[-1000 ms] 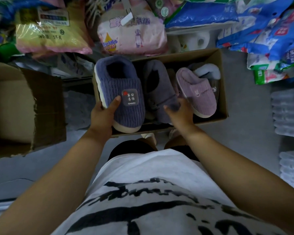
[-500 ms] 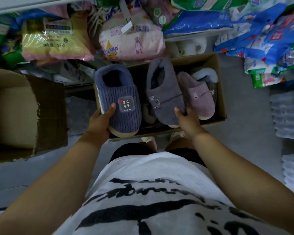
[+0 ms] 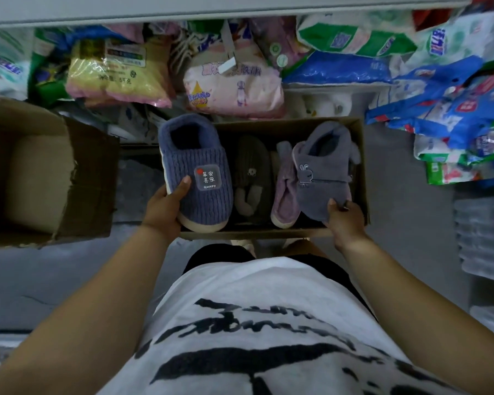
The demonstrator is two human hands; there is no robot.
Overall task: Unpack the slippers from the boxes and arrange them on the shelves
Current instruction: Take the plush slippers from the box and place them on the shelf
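We see the left hand (image 3: 166,208) gripping a blue slipper (image 3: 200,155) at its toe end. The thumb (image 3: 184,185) lies on top, just left of the white label (image 3: 208,178), and the other fingers are tucked under the sole, out of our sight. The slipper stretches away from the fingers, heel farthest, over the left end of an open cardboard box (image 3: 364,166).

The right hand (image 3: 345,220) pinches the toe of a grey slipper (image 3: 322,178) with its thumb on top and the fingers curled beneath. This slipper also reaches away from the fingertips, over the right end of the same box.

Between the two hands we find two more slippers lying in the box. A purple slipper (image 3: 285,195) sits just left of the right thumb, touching the grey one, and a brown slipper (image 3: 251,172) sits just right of the blue one.

Past the fingertips, beyond the far rim, we see a yellow bag (image 3: 117,75) and a pink bag (image 3: 234,86) among other packets. Left of the left hand a second box (image 3: 92,178) stands open on the grey floor (image 3: 405,223). Below both wrists we see a white shirt (image 3: 254,323) with black strokes
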